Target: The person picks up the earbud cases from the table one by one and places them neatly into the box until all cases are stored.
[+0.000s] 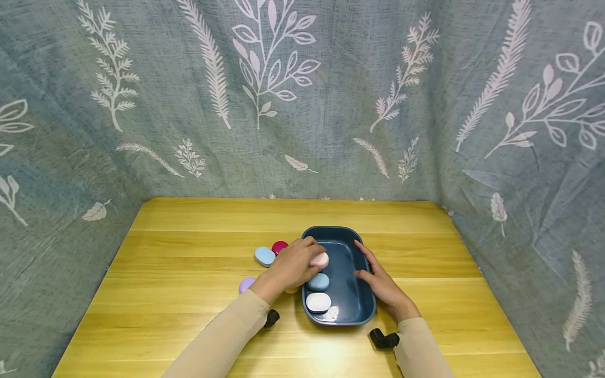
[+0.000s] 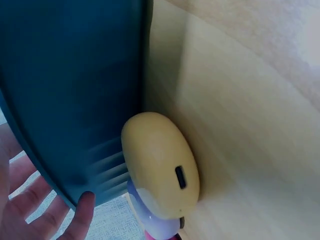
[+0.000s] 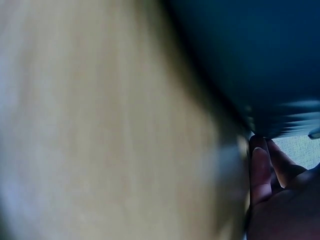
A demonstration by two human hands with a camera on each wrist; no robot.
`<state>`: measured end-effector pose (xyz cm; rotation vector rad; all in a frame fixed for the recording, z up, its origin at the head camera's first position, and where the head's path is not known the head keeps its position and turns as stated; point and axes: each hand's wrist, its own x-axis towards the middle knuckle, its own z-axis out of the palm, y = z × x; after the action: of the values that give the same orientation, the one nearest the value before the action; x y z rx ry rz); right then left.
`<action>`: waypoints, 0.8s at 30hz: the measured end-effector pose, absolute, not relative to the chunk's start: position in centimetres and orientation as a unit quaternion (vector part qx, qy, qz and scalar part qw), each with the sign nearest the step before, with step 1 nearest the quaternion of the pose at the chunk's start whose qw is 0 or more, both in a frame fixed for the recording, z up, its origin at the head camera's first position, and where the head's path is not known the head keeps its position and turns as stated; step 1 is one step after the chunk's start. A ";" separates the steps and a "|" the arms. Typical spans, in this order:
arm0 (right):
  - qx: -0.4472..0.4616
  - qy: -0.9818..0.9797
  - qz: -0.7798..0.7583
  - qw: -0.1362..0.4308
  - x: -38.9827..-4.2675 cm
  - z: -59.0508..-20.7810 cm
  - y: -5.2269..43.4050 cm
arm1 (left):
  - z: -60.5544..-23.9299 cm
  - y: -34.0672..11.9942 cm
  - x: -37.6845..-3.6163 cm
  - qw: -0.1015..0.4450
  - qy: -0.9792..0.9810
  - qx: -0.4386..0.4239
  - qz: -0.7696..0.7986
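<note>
My left hand (image 1: 295, 261) reaches over the left wall of a dark blue tray (image 1: 350, 318) and holds a pale pink oval case (image 1: 320, 260) with its fingers and thumb. Inside the tray, just nearer, lie a grey-blue oval case (image 1: 319, 282) and a white one (image 1: 319, 302). My right hand (image 1: 384, 286) rests at the tray's right rim, fingers stretched along it and thumb over the edge. Against the tray's outer left side, a yellow oval case (image 2: 160, 160) with a dark slot shows large in the left wrist view.
Left of the tray on the wooden table (image 1: 189, 294) lie a light blue case (image 1: 264, 256), a dark red one (image 1: 280, 247) and a lilac one (image 1: 247, 284). A grey patterned curtain (image 1: 331, 157) hangs behind the table.
</note>
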<state>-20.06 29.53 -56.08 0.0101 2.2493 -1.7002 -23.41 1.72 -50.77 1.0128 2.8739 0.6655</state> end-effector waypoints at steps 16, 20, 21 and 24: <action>-0.009 0.782 -0.604 0.156 -20.1 -56.4 29.6 | -51.2 2.3 -23.8 0.006 0.930 0.326 0.172; -0.006 0.780 -0.606 0.157 -20.1 -56.4 29.6 | -51.3 2.5 -24.0 -0.001 0.931 0.327 0.164; -0.005 0.780 -0.606 0.157 -20.1 -56.4 29.6 | -51.3 2.5 -24.0 -0.004 0.930 0.329 0.162; -0.002 0.780 -0.606 0.159 -20.1 -56.3 29.6 | -51.4 2.6 -24.2 -0.013 0.930 0.332 0.155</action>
<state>-20.09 29.55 -56.31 -0.0058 2.2290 -1.7311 -24.16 2.59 -51.42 1.0527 2.9465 0.4914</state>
